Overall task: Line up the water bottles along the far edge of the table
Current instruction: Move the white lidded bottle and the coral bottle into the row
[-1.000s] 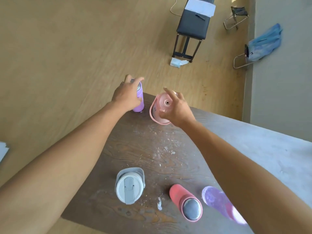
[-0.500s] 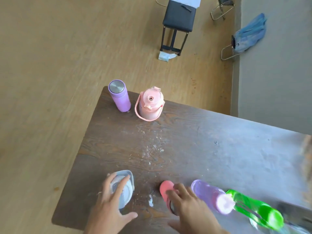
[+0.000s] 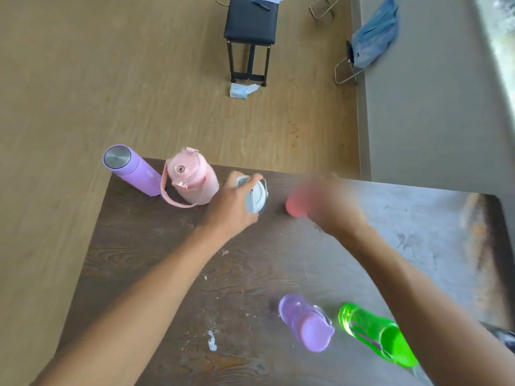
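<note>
Both grips are closed on bottles near the far edge of the surface (image 3: 278,263). A grey-lidded cup (image 3: 255,197) is held from its near side by the left hand (image 3: 232,208), with the fingers curled over the lid; it is carried just right of the pink jug (image 3: 192,178), and whether its base touches the surface cannot be told. A red bottle (image 3: 295,206) is held by the right hand (image 3: 331,203), but that hand is smeared by motion, so the exact hold cannot be made out; only the red end of the bottle is seen at the hand's left side.

Two bottles are already placed along the far edge: a purple flask (image 3: 131,171) at the left corner, and the pink jug beside it, close but with its strap looped toward the flask's foot. The cup and the red bottle are judged to be the third and fourth members of the row, not yet released.

Two bottles are left at the near side: a lilac bottle (image 3: 306,321) and a green bottle (image 3: 376,332), set just beside each other and well apart from the row. About a third of the task is judged done, rising to two thirds once the held pair is set down. Room for the last two is seen along the far edge to the right of the red bottle.
</note>
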